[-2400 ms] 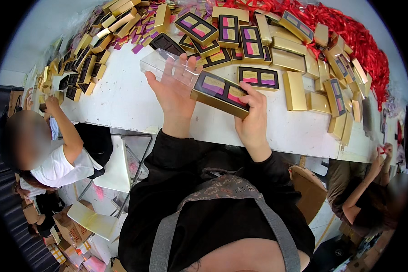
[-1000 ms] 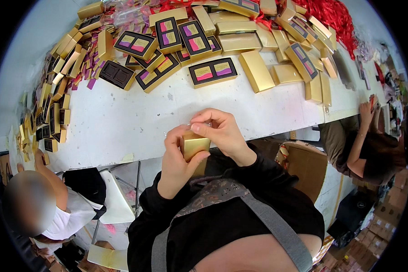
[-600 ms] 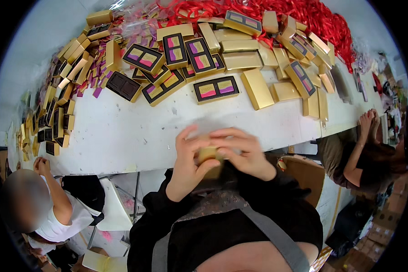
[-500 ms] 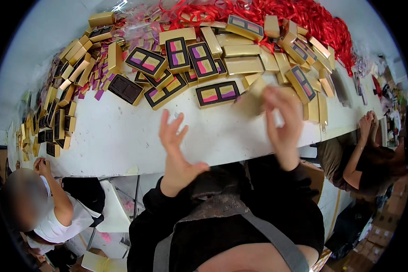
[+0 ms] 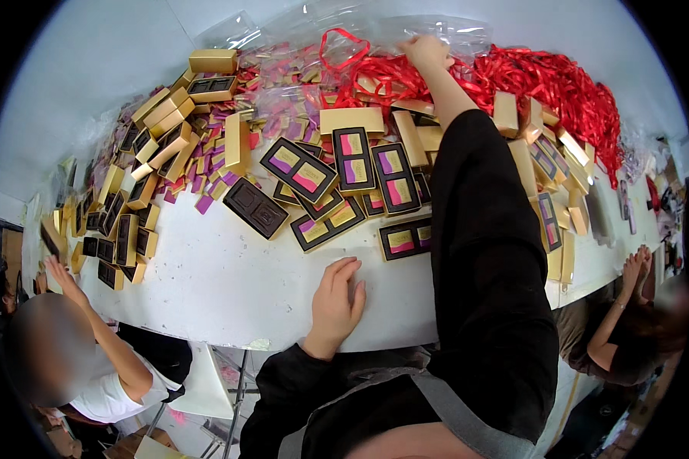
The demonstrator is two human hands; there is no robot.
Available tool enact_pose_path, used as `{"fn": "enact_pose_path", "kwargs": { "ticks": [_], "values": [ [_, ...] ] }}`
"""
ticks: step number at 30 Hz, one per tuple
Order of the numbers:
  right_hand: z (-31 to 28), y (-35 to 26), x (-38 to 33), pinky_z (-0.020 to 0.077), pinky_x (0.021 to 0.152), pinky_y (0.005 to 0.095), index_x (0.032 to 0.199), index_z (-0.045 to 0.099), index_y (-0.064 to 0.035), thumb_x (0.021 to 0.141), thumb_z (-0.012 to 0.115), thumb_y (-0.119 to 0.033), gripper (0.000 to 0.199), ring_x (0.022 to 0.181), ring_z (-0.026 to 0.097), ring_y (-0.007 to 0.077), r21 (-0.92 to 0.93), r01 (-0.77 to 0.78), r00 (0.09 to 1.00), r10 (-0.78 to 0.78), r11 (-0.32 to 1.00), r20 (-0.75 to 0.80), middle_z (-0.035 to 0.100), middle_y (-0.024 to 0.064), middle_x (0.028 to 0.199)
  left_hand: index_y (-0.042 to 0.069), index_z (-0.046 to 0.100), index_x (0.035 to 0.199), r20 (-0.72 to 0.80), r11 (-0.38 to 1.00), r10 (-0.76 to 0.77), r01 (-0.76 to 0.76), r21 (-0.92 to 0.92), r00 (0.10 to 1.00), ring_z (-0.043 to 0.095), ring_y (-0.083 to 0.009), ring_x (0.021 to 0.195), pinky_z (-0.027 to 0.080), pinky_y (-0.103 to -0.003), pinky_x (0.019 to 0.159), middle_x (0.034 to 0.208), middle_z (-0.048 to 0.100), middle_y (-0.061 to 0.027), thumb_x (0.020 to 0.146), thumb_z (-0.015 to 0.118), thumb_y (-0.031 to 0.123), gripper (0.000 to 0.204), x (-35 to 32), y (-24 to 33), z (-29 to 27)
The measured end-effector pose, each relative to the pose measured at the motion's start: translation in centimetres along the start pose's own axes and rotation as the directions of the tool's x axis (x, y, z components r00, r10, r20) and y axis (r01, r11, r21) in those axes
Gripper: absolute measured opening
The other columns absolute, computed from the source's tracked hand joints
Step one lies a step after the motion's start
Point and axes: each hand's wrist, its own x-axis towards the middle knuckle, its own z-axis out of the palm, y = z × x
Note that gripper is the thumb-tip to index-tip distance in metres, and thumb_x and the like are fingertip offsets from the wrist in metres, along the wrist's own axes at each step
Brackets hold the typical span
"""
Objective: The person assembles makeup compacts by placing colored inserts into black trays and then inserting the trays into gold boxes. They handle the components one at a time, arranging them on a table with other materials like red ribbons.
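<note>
My left hand (image 5: pixel 337 302) lies flat on the bare white table (image 5: pixel 214 283) near its front edge, fingers slightly apart, holding nothing. My right hand (image 5: pixel 425 52), in a black sleeve, is stretched far across the table to the edge of a heap of red ribbons (image 5: pixel 543 84), beside clear plastic bags (image 5: pixel 298 30). Its fingers curl down among the ribbons and are hidden, so its grip is unclear. Between the hands lie black trays with pink, yellow and purple pieces (image 5: pixel 356 157) and an empty dark tray (image 5: pixel 255 208).
Gold boxes (image 5: pixel 352 120) and small dark boxes (image 5: pixel 122 237) crowd the left and far side of the table. A person at the lower left reaches a hand (image 5: pixel 60 274) up to them. Another person's hands (image 5: pixel 635 264) work at the right edge.
Earlier both hands held a small gold box close to my chest. The box has left my hands, my right arm has stretched out to the ribbons, and my left hand has dropped onto the table.
</note>
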Motion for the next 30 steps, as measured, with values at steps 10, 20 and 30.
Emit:
{"fn": "enact_pose_path", "kwargs": {
  "ticks": [10, 20, 30],
  "values": [
    [-16.0, 2.8, -22.6, 0.0390, 0.094, 0.0398, 0.117, 0.064, -0.0182, 0.075, 0.067, -0.024, 0.042, 0.101, 0.057, 0.0191, 0.000, 0.978, 0.207, -0.975, 0.207, -0.084, 0.063, 0.0029, 0.111, 0.005, 0.046, 0.130, 0.234, 0.032, -0.277, 0.253, -0.967, 0.932, 0.054, -0.0291, 0.114, 0.043, -0.045, 0.100, 0.129, 0.052, -0.0140, 0.090, 0.059, 0.021, 0.045, 0.2, 2.8, -1.8],
    [-14.1, 12.2, -39.2, 0.0434, 0.087, 0.0450, 0.129, 0.054, -0.0118, 0.076, 0.074, -0.031, 0.059, 0.109, 0.052, 0.0373, -0.091, 0.169, 0.978, -0.179, 0.981, -0.110, 0.053, 0.0168, 0.124, 0.008, 0.042, 0.132, 0.121, -0.168, -0.467, 0.047, -0.985, 0.876, 0.055, -0.0253, 0.109, 0.044, -0.045, 0.096, 0.122, 0.056, -0.0088, 0.085, 0.064, 0.053, 0.068, -1.4, 0.3, -3.4],
    [-21.6, 9.7, -48.2, 0.0410, 0.045, 0.0224, 0.134, 0.046, -0.0015, 0.098, 0.041, -0.043, 0.055, 0.073, 0.064, 0.0177, 0.357, -0.863, 0.467, -0.295, -0.359, 0.833, 0.067, 0.0176, 0.106, 0.003, 0.040, 0.134, 0.200, -0.573, -0.492, -0.142, -0.807, 0.847, 0.054, -0.0268, 0.106, 0.044, -0.045, 0.094, 0.113, 0.058, -0.0153, 0.088, 0.040, 0.070, 0.081, 0.3, 0.7, -1.7]
  ]
}}
